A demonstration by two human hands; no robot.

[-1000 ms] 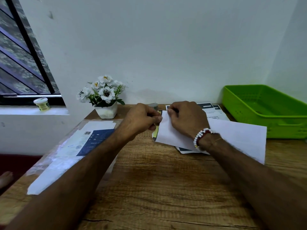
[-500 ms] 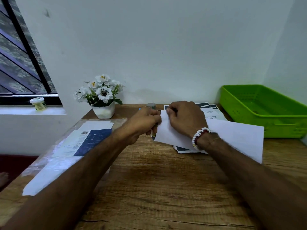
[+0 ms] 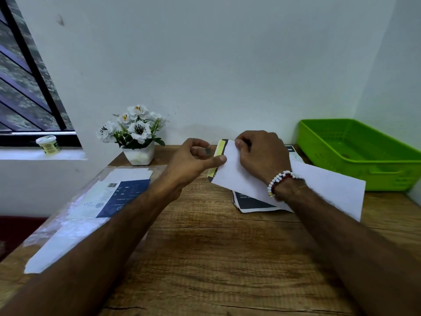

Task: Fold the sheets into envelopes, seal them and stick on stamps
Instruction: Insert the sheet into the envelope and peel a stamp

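Wooden desk [image 3: 205, 247] — envelope [image 3: 238, 176] slants far-left to near-right.

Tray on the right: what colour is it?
The tray is bright green, with perforated walls; the head view shows it best.

The near half of the wooden table [image 3: 216, 258] is lying bare, with two forearms [image 3: 102, 247] crossing it and leaving a lane between them that is narrowing toward the back. A plastic-wrapped pack of paper [image 3: 95, 201] is taking up the left edge, and behind it a white pot of flowers [image 3: 139, 153] is standing by the wall [image 3: 227, 76]. A green plastic basket [image 3: 364, 176] is blocking the right rear corner — just in front of it, a white envelope [image 3: 330, 190] is hanging over printed sheets [image 3: 252, 202].
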